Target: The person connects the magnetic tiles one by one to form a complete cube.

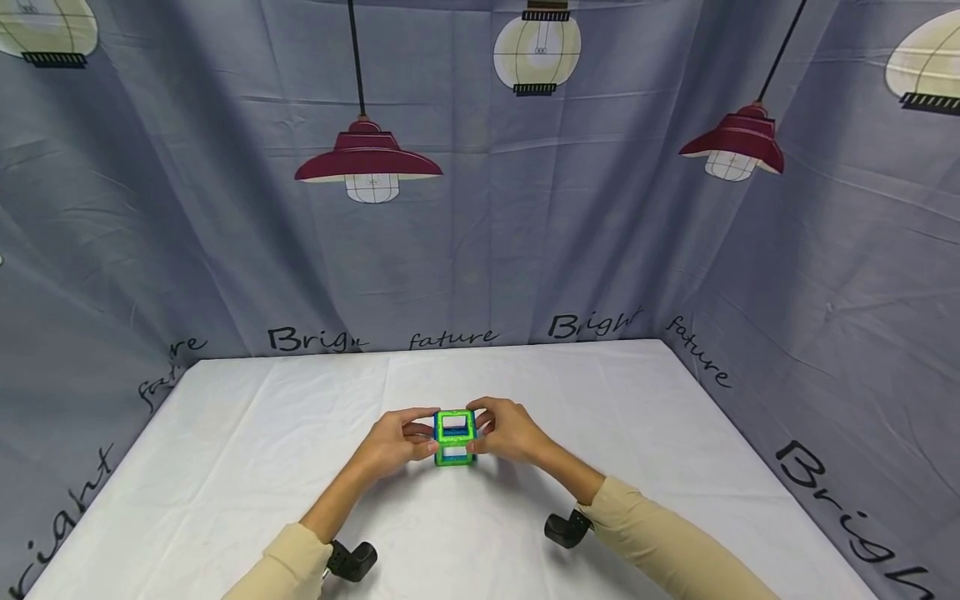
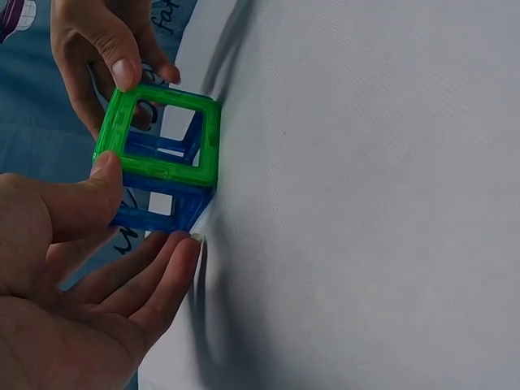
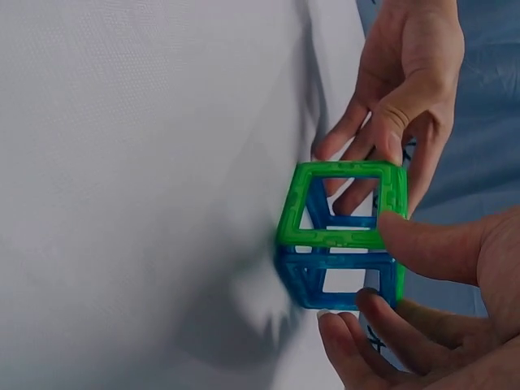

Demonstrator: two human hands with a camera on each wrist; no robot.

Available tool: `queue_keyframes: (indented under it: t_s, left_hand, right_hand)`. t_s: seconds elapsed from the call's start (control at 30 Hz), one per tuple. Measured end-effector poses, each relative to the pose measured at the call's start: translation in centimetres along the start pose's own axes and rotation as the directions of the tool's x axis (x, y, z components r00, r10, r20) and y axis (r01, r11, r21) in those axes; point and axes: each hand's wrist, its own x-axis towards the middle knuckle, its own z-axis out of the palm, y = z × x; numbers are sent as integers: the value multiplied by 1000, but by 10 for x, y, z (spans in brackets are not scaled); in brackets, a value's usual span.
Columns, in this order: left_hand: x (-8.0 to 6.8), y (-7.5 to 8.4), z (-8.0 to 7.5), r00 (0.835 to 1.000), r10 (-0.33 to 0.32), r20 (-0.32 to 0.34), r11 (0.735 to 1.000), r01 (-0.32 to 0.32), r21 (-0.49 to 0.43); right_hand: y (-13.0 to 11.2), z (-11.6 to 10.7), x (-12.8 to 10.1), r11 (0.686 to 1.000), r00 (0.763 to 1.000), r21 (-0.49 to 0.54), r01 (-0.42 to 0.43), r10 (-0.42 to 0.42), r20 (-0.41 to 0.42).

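Observation:
A small cube of see-through magnetic tiles point(image 1: 454, 441), with square open frames in green and blue, is between my two hands over the middle of the table. My left hand point(image 1: 392, 442) grips its left side, the thumb on a green edge and the fingers along the blue side below. From the opposite side my right hand point(image 1: 510, 429) pinches the cube, its thumb on the green frame. In the left wrist view the green face point(image 2: 166, 169) is turned to the camera, with blue frames behind it. The right wrist view shows fingertips right at the lower blue edge point(image 3: 341, 305).
White cloth point(image 1: 300, 467) covers the table, and the hands cast shadows on it. A grey-blue curtain point(image 1: 465, 250) with printed lamps and lettering surrounds the back and sides. Black devices point(image 1: 352, 561) sit at both wrists, by the beige sleeves point(image 1: 288, 558).

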Motion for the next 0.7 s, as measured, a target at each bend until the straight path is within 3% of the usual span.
queue_keyframes:
  t_s: [0.47, 0.7]
  left_hand:
    - [12, 7, 2, 1000, 11, -29, 993, -8, 118]
    - [12, 9, -13, 995, -43, -85, 975, 61, 212]
  right_hand:
    - [3, -7, 13, 998, 998, 1, -67, 67, -8]
    - [4, -19, 11, 991, 995, -87, -105, 104, -11]
